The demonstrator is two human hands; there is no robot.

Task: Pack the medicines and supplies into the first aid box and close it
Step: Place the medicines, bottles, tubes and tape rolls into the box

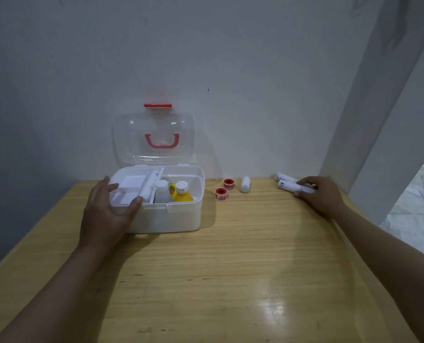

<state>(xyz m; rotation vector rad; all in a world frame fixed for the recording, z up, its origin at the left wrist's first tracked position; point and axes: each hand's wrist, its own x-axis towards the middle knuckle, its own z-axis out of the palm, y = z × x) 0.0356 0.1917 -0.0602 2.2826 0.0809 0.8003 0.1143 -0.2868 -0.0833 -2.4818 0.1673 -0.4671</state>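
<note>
One view only: a wide-angle camera worn on the person's head, facing forward and tilted down. It looks across a wooden tabletop (230, 268) towards a plain wall (206, 58) that fills the upper half of the frame. The tabletop's far edge meets that wall at mid-height. Both forearms enter from the bottom corners, so the viewpoint sits directly behind and above the arms, within arm's reach of the open first aid box (176, 216) left of centre. Straight lines bow near the edges, notably the pillar (369, 107) on the right, which leans inward. A strip of pale floor (419, 194) shows at far right. No second view exists for comparison of overlap.
</note>
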